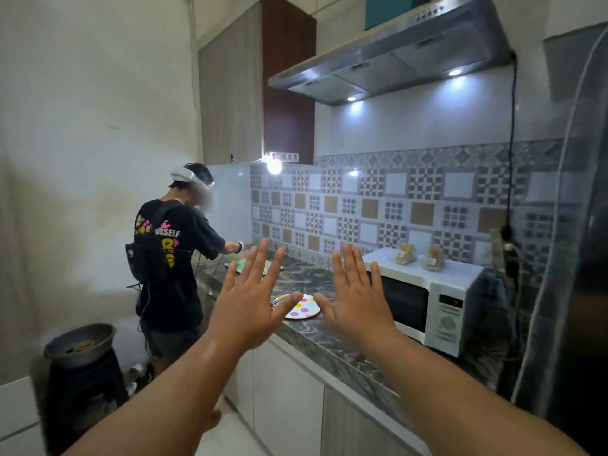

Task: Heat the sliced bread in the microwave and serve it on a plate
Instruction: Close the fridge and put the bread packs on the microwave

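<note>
Both arms reach forward at chest height, backs of the hands to the camera: the left hand (250,304) and the right hand (357,302) are raised flat with fingers straight and slightly spread, thumbs pointing toward each other, holding nothing and touching nothing. Between and behind the thumbs a round white plate with coloured polka dots (304,307) lies on the grey veined marble countertop (329,343), partly hidden by the left thumb. To the right stands a white microwave oven with a dark glass door (427,304), its door closed; on its top sit two clear bags of sliced bread (419,255), side by side near the patterned tile backsplash (394,205). A steel range hood (394,57) with lit lamps hangs above. Farther along the counter a second person in a black printed T-shirt (171,258) stands with their back turned. At lower left a grey metal pot (80,343) rests on a dark stool (85,393).
</note>
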